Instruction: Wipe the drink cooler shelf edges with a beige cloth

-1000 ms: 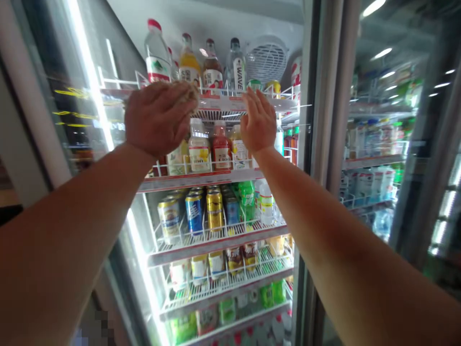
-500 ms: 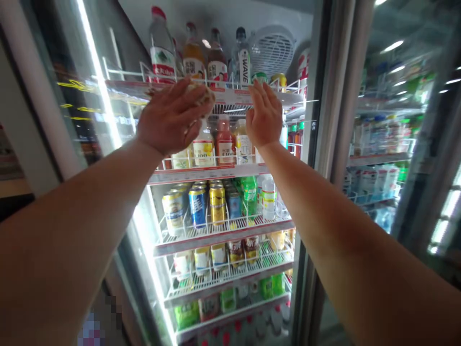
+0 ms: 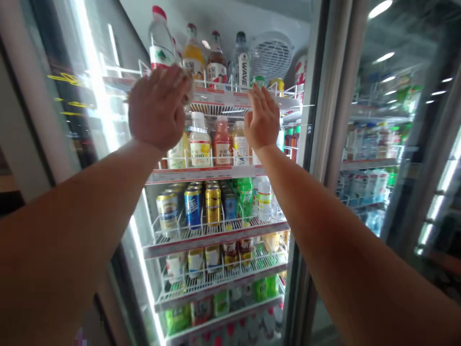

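My left hand point(image 3: 156, 108) is at the left part of the top shelf's front edge point(image 3: 221, 97), its fingers closed on a crumpled, patterned cloth point(image 3: 188, 87). Most of the cloth is hidden behind the hand and blurred. Farther right, my right hand point(image 3: 262, 115) is raised with fingers stretched up against the same shelf front, holding nothing that I can see. Above and between the hands stand a water bottle with a red cap point(image 3: 160, 43), an orange drink bottle point(image 3: 193, 55), a dark drink bottle point(image 3: 216, 62) and a WAVE bottle point(image 3: 242, 62).
Below, wire shelves carry juice bottles point(image 3: 222, 142), beer cans point(image 3: 213, 204) and green bottles point(image 3: 245, 194). A bright light strip point(image 3: 97, 91) runs down the left side. The metal door frame point(image 3: 333, 91) stands at right, beside another stocked cooler. A round fan grille point(image 3: 272, 55) sits at the back.
My left hand has slid left along the top shelf's front edge with the cloth, uncovering a juice bottle below. My right hand stays at nearly the same place.
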{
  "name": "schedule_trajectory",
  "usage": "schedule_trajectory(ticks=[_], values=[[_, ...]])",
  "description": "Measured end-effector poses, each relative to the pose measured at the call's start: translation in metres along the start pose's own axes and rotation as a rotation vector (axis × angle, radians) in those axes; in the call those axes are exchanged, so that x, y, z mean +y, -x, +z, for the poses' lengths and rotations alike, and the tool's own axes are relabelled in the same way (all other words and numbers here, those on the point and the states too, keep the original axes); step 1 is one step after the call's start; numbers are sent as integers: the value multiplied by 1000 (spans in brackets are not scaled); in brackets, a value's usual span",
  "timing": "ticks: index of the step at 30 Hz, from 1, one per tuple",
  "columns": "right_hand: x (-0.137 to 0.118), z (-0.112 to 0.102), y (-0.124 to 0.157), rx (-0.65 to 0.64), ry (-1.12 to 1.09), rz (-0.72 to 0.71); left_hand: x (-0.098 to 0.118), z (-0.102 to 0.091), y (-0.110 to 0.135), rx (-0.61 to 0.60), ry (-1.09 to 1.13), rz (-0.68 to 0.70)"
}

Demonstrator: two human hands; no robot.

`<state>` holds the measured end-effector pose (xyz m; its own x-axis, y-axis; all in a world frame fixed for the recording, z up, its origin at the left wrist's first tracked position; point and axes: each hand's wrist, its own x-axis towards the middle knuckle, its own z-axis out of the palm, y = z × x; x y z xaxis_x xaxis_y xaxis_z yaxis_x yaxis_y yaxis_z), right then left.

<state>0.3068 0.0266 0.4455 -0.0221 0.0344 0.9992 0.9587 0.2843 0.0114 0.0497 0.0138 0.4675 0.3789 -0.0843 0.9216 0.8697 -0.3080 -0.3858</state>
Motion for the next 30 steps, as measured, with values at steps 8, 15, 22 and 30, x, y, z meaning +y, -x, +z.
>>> schedule_trajectory(ticks=[8, 15, 22, 30], values=[[-1, -2, 0, -28, -11, 13, 2, -4, 3, -70, 51, 295], [0, -1, 1, 1, -27, 17, -4, 2, 5, 130, -39, -136], [0, -4, 2, 3, -95, 17, 4, -1, 7, -56, 39, 140], [5, 0, -4, 15, -108, 61, -13, 12, 9, 10, 24, 162]])
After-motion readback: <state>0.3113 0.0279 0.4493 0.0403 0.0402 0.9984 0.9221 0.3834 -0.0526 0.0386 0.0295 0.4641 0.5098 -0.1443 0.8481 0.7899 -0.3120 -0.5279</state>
